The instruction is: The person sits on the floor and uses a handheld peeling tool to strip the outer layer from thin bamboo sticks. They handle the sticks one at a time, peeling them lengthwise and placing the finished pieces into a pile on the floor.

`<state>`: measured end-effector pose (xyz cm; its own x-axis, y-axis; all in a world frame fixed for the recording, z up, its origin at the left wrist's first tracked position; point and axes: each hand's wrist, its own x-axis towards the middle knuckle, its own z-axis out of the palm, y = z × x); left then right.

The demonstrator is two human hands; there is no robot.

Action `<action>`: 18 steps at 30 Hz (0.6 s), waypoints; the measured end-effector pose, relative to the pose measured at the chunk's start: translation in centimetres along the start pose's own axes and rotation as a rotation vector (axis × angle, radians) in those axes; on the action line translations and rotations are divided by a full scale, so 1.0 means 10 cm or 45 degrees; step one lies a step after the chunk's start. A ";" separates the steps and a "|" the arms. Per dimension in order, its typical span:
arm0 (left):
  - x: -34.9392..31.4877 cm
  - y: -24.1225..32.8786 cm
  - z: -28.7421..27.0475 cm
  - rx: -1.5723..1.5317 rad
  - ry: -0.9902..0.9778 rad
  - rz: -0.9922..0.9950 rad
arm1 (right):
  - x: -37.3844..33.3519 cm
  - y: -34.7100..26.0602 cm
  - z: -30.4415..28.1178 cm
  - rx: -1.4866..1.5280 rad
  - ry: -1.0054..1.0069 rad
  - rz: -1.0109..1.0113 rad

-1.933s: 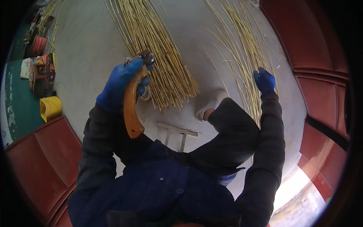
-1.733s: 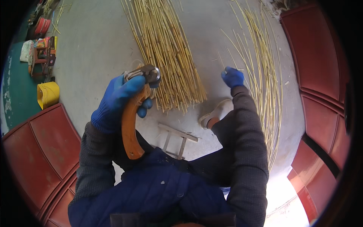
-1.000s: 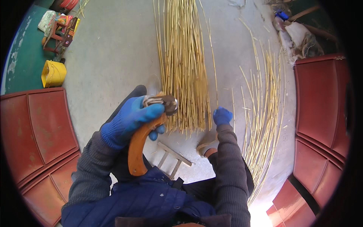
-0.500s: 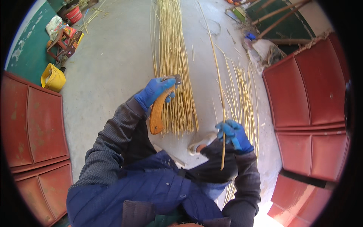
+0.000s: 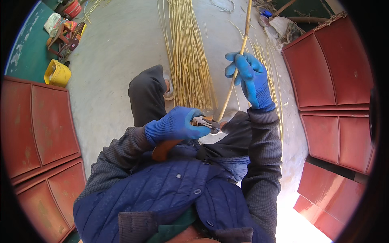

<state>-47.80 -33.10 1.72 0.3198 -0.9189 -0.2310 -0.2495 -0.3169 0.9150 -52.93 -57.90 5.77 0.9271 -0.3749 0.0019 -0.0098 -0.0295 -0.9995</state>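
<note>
My left hand [image 5: 176, 124], in a blue work glove, is closed around a pair of wooden-handled pruning shears [image 5: 163, 150]. Their dark metal head points right, and part of the handles is hidden by my fingers. Gloved as well, my right hand [image 5: 252, 77] pinches a long thin yellow cane [image 5: 245, 38] that slants up and away. The cane's lower end is at the shears' metal head; I cannot tell whether the blades touch it. Beyond my hands lies a large bundle of cut canes [image 5: 188, 52], its near ends roughly lined up.
A looser row of thin canes [image 5: 267, 60] lies on the concrete floor at the right. Red padded panels [image 5: 44, 125] flank both sides. A yellow bucket [image 5: 58, 74] and a small wooden stool [image 5: 63, 38] stand at the left. My knees are spread beside the bundle.
My left hand has brought the shears down and right, toward my lap. My right hand has risen with the cane, so its lower end now meets the shears' head. My head view has shifted.
</note>
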 end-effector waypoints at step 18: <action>-0.05 -0.05 -0.27 0.221 0.384 0.117 | -0.48 0.28 0.73 0.333 0.083 0.243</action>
<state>-45.37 -31.83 2.28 0.5375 -0.8431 -0.0186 -0.4330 -0.2949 0.8518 -54.66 -49.41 2.74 0.8917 -0.4095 -0.1929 -0.0770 0.2826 -0.9561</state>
